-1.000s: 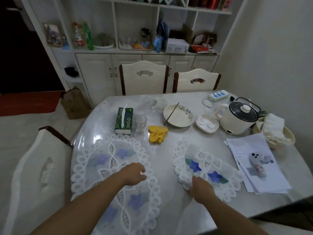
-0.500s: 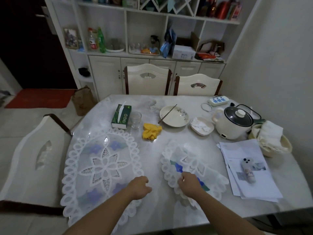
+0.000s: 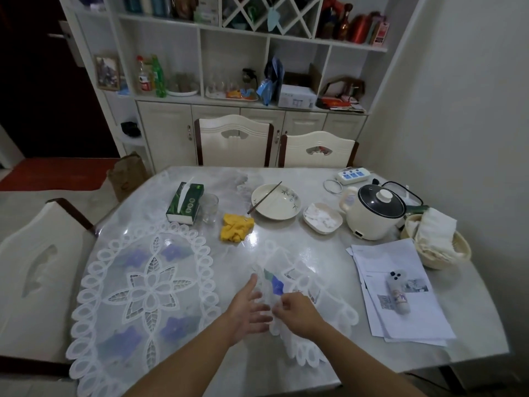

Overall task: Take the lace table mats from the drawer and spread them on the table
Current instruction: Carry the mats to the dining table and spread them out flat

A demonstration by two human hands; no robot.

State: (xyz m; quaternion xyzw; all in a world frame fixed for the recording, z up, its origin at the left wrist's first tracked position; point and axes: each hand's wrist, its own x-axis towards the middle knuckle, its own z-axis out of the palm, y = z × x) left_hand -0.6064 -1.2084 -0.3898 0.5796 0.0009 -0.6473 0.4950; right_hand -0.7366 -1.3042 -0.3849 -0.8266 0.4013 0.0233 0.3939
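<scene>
The right hand (image 3: 297,312) pinches the folded mat (image 3: 312,299), which runs away rightward; the open left hand (image 3: 247,309) sits beside its near end.

The room is dim and the picture looks a bit grey and grainy. Light comes from above and makes bright white shiny spots on the table (image 3: 286,179), near the yellow cloth (image 3: 236,227). The doorway (image 3: 37,81) at the far left is almost black. The left hand (image 3: 248,308) looks smeared and blurry. The shelves (image 3: 200,27) and the wall (image 3: 472,110) bend at the edges because the lens is very wide.
</scene>
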